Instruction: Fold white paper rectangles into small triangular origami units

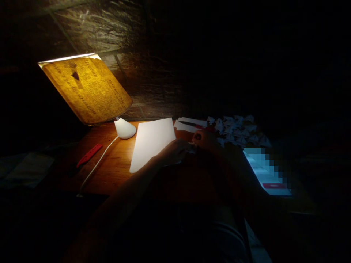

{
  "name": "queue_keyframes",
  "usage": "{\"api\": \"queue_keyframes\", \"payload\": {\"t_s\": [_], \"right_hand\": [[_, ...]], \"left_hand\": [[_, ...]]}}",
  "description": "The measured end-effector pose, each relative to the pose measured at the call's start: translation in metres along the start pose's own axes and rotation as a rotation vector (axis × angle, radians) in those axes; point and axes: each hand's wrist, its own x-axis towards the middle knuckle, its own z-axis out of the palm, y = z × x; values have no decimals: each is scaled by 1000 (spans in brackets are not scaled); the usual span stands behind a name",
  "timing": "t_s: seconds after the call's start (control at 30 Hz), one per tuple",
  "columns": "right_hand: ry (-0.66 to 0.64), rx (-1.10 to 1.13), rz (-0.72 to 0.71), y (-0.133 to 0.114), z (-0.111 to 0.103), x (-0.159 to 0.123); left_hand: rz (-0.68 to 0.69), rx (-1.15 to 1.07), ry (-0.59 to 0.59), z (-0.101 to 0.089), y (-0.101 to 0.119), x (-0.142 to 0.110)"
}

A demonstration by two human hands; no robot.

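My left hand [177,150] lies over the right edge of a white paper sheet [152,142], with its fingers closed in a pinch. Just right of it, my right hand [206,141] is also closed, thumb and forefinger bent together. Between the fingertips of both hands is a small pale piece of paper [192,147], dim and partly covered by the fingers. Behind the hands lie white paper strips [189,126] with dark-bladed, red-handled scissors [196,125] across them. Several small folded paper pieces [236,129] are gathered to the right.
A white lamp [124,128] with a printed paper shade [87,87] lights the wooden table [115,171] from the left. Its white cord [98,164] runs forward past a red slotted tool [89,155]. A lit screen [259,171] glows at right. A stone-like wall [109,29] stands behind.
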Motion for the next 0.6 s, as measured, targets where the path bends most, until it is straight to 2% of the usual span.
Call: {"api": "queue_keyframes", "payload": {"t_s": [0.6], "right_hand": [[4, -36, -11, 3, 3, 3]], "left_hand": [[8, 9, -6, 1, -4, 0]]}}
